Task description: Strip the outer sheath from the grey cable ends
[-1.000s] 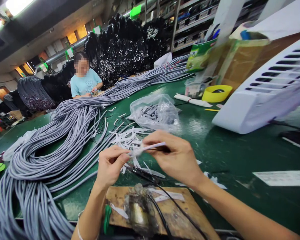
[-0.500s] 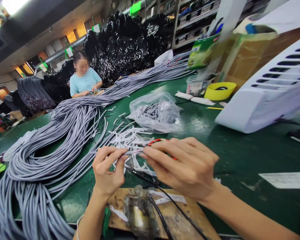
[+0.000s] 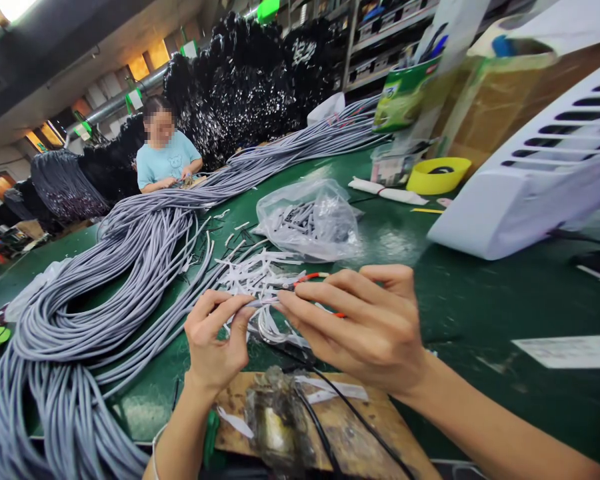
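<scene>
My left hand (image 3: 217, 337) pinches a grey cable (image 3: 187, 309) between thumb and fingertips, just above the table. Close to its right, my right hand (image 3: 365, 327) has its fingertips pressed together on the end of the same cable, where a paler stretch shows between the two hands. A thin red piece with a pale tip (image 3: 314, 275) sticks out by the right fingers; its other parts are hidden, so I cannot make out whether it is a wire or a tool. White paper-like strips (image 3: 250, 273) lie in a heap just beyond the hands.
A thick bundle of grey cables (image 3: 45, 320) sweeps along the left of the green table (image 3: 460, 300). A clear plastic bag (image 3: 310, 223) of small grey pieces lies ahead. A wooden board (image 3: 370, 427) carries a taped block (image 3: 277, 427). Right: white slotted housing (image 3: 485, 213), yellow ring (image 3: 439, 175). A co-worker (image 3: 167, 157) sits opposite.
My right hand has shifted slightly left and its fingers have turned on the cable end. The red piece now points more to the right. My left hand keeps its pinch.
</scene>
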`<state>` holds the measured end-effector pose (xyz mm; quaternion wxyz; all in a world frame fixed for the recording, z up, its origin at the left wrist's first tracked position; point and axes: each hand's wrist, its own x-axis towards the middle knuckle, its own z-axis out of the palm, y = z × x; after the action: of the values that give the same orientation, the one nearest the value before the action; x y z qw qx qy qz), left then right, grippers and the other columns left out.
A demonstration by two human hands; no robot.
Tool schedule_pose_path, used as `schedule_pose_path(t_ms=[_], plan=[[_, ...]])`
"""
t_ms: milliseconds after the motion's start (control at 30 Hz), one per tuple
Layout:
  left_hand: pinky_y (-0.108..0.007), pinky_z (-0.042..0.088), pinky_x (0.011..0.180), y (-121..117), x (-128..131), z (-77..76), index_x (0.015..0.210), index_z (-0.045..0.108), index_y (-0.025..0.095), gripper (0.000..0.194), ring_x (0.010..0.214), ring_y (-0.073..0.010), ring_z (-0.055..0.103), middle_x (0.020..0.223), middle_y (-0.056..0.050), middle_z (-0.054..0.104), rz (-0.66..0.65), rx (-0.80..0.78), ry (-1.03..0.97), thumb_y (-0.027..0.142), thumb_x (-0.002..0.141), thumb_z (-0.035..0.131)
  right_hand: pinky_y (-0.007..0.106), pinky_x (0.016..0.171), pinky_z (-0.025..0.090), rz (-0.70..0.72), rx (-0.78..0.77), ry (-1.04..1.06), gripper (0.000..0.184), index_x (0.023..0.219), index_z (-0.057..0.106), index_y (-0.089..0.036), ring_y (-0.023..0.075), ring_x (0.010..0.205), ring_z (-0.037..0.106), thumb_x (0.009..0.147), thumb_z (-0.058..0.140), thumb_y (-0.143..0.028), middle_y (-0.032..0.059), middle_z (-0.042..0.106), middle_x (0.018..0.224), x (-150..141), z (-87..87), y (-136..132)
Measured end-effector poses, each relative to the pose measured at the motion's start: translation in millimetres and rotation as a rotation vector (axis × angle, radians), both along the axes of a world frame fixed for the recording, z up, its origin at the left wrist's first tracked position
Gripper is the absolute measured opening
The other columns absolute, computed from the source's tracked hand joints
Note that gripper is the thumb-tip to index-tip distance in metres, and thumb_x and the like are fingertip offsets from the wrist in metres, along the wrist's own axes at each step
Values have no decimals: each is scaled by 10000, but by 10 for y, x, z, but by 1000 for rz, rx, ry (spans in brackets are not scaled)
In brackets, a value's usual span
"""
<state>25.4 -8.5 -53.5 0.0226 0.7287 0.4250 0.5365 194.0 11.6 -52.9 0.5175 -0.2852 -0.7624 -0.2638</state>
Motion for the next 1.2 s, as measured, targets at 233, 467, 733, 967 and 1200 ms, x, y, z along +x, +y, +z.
schedule_pose_path(t_ms=[233,467,733,967,1200], plan=[[-206,417,533,9,17,12,809,694,154,145,578,-102,518,653,-23,587,3,34,73,103,758,568,316,606,288,43,-47,53,79,752,593,-209,108,546,515,745,597,-131,-42,669,636,-14,-13,10],[-199,416,525,17,1,6,808,677,141,126,580,-93,510,661,-17,576,14,24,93,118,778,556,327,604,282,27,-15,48,105,754,588,-204,122,535,521,727,612,-106,-36,681,643,-1,-15,9],[-183,407,511,22,16,2,802,676,126,119,567,-79,491,653,-15,569,5,17,79,110,778,561,323,606,287,20,-47,54,98,785,577,-194,129,541,527,748,606,-108,-26,677,644,-43,-52,2],[-184,407,500,35,13,-2,803,679,135,127,563,-81,496,649,-14,568,-6,5,52,115,781,556,283,550,333,132,-180,183,69,738,566,-166,126,554,539,785,578,-117,20,645,614,-107,-80,15],[-191,418,517,28,17,-1,802,682,134,125,567,-86,506,652,-17,579,-6,16,62,110,773,563,282,544,333,170,-198,202,79,717,578,-182,115,543,553,769,597,-125,6,645,616,-84,-42,24]])
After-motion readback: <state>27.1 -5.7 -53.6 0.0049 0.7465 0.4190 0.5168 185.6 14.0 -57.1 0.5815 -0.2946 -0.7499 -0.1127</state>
